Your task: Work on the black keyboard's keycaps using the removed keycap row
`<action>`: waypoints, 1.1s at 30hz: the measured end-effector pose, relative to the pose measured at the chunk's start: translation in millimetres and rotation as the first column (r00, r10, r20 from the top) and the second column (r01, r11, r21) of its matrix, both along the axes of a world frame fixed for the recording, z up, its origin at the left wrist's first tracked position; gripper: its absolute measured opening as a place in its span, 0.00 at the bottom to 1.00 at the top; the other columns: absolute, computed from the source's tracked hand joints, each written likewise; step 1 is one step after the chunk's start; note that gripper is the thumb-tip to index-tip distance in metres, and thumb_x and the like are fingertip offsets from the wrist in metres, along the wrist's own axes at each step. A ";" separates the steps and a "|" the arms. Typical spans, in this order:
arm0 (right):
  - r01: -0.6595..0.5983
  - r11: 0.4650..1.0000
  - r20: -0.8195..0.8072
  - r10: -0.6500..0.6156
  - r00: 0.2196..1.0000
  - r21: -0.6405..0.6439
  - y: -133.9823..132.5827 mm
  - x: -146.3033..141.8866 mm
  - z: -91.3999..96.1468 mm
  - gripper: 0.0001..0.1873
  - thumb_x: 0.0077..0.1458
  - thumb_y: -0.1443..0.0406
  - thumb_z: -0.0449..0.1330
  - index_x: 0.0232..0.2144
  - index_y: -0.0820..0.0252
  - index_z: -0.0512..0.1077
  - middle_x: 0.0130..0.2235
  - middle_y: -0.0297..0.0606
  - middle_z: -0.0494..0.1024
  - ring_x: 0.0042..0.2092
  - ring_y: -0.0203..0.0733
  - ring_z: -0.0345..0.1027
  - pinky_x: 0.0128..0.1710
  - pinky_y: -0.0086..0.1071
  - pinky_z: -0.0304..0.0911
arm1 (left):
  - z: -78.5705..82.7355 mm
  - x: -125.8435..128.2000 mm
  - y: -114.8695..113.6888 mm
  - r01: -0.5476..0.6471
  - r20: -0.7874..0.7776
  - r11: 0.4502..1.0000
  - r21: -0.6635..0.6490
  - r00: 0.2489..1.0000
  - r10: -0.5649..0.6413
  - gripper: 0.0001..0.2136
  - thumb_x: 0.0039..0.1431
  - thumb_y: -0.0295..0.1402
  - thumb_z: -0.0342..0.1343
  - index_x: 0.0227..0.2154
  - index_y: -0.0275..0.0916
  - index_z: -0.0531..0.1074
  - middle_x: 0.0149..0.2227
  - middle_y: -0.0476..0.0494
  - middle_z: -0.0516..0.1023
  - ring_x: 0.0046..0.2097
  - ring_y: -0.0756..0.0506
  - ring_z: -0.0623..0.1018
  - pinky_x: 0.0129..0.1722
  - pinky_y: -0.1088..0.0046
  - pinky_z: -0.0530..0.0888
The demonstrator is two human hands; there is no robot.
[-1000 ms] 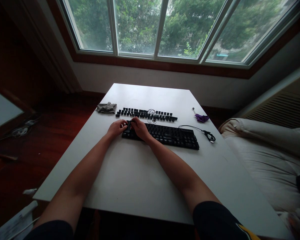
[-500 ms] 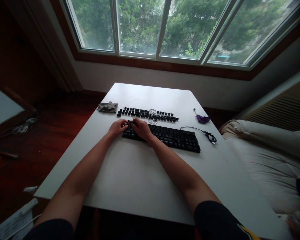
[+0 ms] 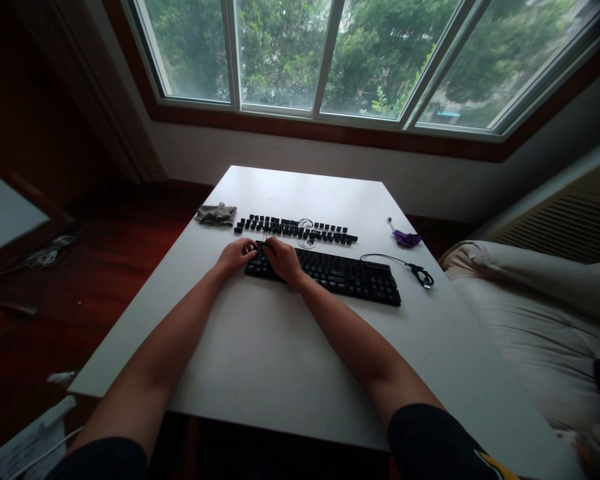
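Keyboard (image 3: 350, 275), black, lies flat on the white table (image 3: 275, 373), roughly mid-width and slightly askew, its right end nearer the person than its left. Both hands are at its left end. Left hand (image 3: 237, 255): at the far left corner, fingers curled inward, tips at the keyboard's edge; whether the grip is closed on anything cannot be told at this size. Right hand (image 3: 283, 259): over the left part of the keyboard, covering some of its keys, fingers bent and pointing toward the left hand; fingertips of the two hands close together. A thin pale line shows just beyond the right fingertips, too small to identify; state of the right grip likewise cannot be told. Loose black keys (image 3: 315, 235) are set out in rough rows just beyond the keyboard, on the window side, running nearly parallel to it. Thin curved outlines show among these rows and between them and the keyboard; nature unclear. Grey cloth (image 3: 217, 214), crumpled, at the table's left edge, just beside the left end of the rows. Purple cloth (image 3: 407, 239) near the right edge, a thin pale stick with a dark tip beside it. Black cable (image 3: 423, 276), bundled, right of the keyboard, a thin strand running back toward the keyboard's far side. Window (image 3: 280, 60) beyond the table; pale sofa (image 3: 510, 327) at right.
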State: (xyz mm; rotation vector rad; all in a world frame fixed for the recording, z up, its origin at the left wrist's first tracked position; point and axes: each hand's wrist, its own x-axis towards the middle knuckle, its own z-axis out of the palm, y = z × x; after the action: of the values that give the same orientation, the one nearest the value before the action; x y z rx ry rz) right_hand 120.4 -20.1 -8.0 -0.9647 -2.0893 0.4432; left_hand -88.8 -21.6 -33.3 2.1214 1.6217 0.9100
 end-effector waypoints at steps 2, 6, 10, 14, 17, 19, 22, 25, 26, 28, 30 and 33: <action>-0.118 0.992 0.076 0.114 0.991 0.046 -2.2 2.2 3.5 0.09 0.66 0.60 0.54 0.39 0.55 0.72 0.38 0.39 0.78 0.37 0.41 0.69 0.37 0.30 0.57 | -0.3 -0.2 0.7 0.001 -0.002 1.000 0.003 1.000 -0.001 0.11 0.57 0.36 0.57 0.42 0.42 0.76 0.36 0.47 0.79 0.35 0.46 0.76 0.38 0.70 0.73; -0.167 0.984 0.112 0.161 0.981 0.054 -1.8 3.2 3.9 0.08 0.66 0.60 0.55 0.39 0.54 0.73 0.39 0.39 0.79 0.38 0.41 0.71 0.38 0.30 0.57 | -0.8 -0.7 0.8 0.004 0.005 1.000 -0.002 1.000 -0.004 0.11 0.56 0.35 0.57 0.42 0.42 0.76 0.37 0.47 0.79 0.35 0.46 0.76 0.38 0.70 0.73; 0.073 0.989 -0.067 -0.082 0.994 -0.130 5.3 0.4 -2.5 0.08 0.65 0.59 0.55 0.40 0.55 0.71 0.29 0.34 0.76 0.32 0.42 0.71 0.34 0.31 0.58 | -0.9 -0.9 -0.2 0.002 0.028 1.000 -0.001 1.000 -0.002 0.10 0.57 0.36 0.57 0.42 0.43 0.77 0.34 0.47 0.79 0.34 0.47 0.76 0.38 0.70 0.72; 0.062 0.994 -0.014 -0.064 0.998 -0.085 4.3 -0.3 1.3 0.07 0.65 0.60 0.55 0.39 0.55 0.72 0.32 0.35 0.77 0.32 0.41 0.70 0.33 0.30 0.57 | -1.4 -0.9 0.0 0.007 0.033 1.000 0.002 0.999 -0.007 0.11 0.57 0.35 0.57 0.42 0.42 0.77 0.34 0.47 0.79 0.33 0.47 0.75 0.37 0.70 0.72; -0.108 0.993 0.135 0.100 0.986 0.050 -2.4 2.1 8.1 0.08 0.66 0.60 0.54 0.39 0.55 0.73 0.38 0.39 0.78 0.35 0.40 0.69 0.34 0.30 0.55 | -2.3 -1.0 1.0 -0.004 0.013 1.000 0.007 1.000 0.004 0.12 0.56 0.34 0.57 0.43 0.42 0.77 0.35 0.47 0.79 0.33 0.47 0.75 0.37 0.70 0.72; -0.168 0.983 0.180 0.152 0.972 0.077 -5.2 3.2 9.8 0.09 0.66 0.60 0.54 0.40 0.56 0.73 0.40 0.40 0.77 0.35 0.40 0.69 0.35 0.30 0.54 | -2.8 -1.2 1.5 -0.004 0.005 1.000 0.007 1.000 0.004 0.12 0.56 0.33 0.57 0.43 0.42 0.76 0.35 0.47 0.79 0.33 0.47 0.75 0.37 0.70 0.72; -0.061 0.997 0.099 0.056 0.993 0.040 -3.4 2.1 6.9 0.08 0.65 0.60 0.54 0.39 0.56 0.71 0.36 0.38 0.76 0.34 0.40 0.67 0.34 0.30 0.54 | -2.8 -1.6 1.4 0.006 0.014 1.000 0.006 1.000 -0.006 0.11 0.57 0.35 0.57 0.42 0.42 0.76 0.35 0.47 0.79 0.33 0.47 0.75 0.37 0.70 0.72; 0.048 0.997 0.015 -0.047 0.999 -0.054 2.3 -0.5 3.8 0.07 0.63 0.62 0.54 0.38 0.56 0.70 0.30 0.34 0.75 0.31 0.40 0.66 0.32 0.30 0.54 | -2.3 -1.8 0.8 0.010 0.023 1.000 -0.001 1.000 -0.010 0.11 0.58 0.37 0.57 0.42 0.42 0.77 0.34 0.48 0.78 0.33 0.47 0.75 0.37 0.70 0.72; 0.049 0.996 0.012 -0.048 0.999 -0.071 4.0 -0.9 3.9 0.07 0.62 0.62 0.54 0.38 0.56 0.70 0.29 0.34 0.74 0.30 0.40 0.65 0.32 0.30 0.54 | -2.1 -1.8 0.7 0.012 0.026 1.000 -0.002 1.000 -0.012 0.10 0.58 0.37 0.57 0.42 0.42 0.77 0.34 0.48 0.78 0.33 0.47 0.75 0.37 0.70 0.72; 0.018 0.997 0.024 -0.016 1.000 -0.075 6.6 -0.2 5.8 0.06 0.60 0.63 0.54 0.38 0.56 0.70 0.29 0.33 0.74 0.30 0.40 0.65 0.32 0.29 0.54 | -2.0 -1.9 0.7 0.017 0.030 1.000 0.000 0.999 -0.017 0.10 0.58 0.37 0.58 0.41 0.42 0.77 0.34 0.48 0.78 0.33 0.47 0.75 0.37 0.70 0.72; -0.035 0.998 0.041 0.038 0.998 -0.061 8.5 2.9 9.4 0.06 0.59 0.64 0.55 0.37 0.56 0.70 0.29 0.33 0.75 0.30 0.39 0.65 0.32 0.29 0.54 | -2.3 -2.2 1.0 0.019 0.030 1.000 0.002 0.999 -0.019 0.10 0.58 0.36 0.58 0.41 0.43 0.77 0.34 0.48 0.78 0.33 0.47 0.74 0.37 0.70 0.72; -0.141 0.987 0.058 0.145 0.988 -0.076 11.3 10.2 13.6 0.05 0.59 0.63 0.55 0.37 0.56 0.70 0.30 0.33 0.76 0.31 0.38 0.66 0.33 0.29 0.56 | -3.1 -2.5 1.4 0.018 0.033 1.000 0.004 0.999 -0.019 0.10 0.58 0.36 0.58 0.41 0.43 0.77 0.33 0.49 0.77 0.33 0.47 0.74 0.36 0.70 0.71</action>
State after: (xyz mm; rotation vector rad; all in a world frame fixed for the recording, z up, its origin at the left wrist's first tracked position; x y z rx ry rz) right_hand 130.6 -8.8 5.5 -0.8825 -2.2220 0.5713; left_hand -91.4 -20.1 -36.4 2.1086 1.5828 0.9380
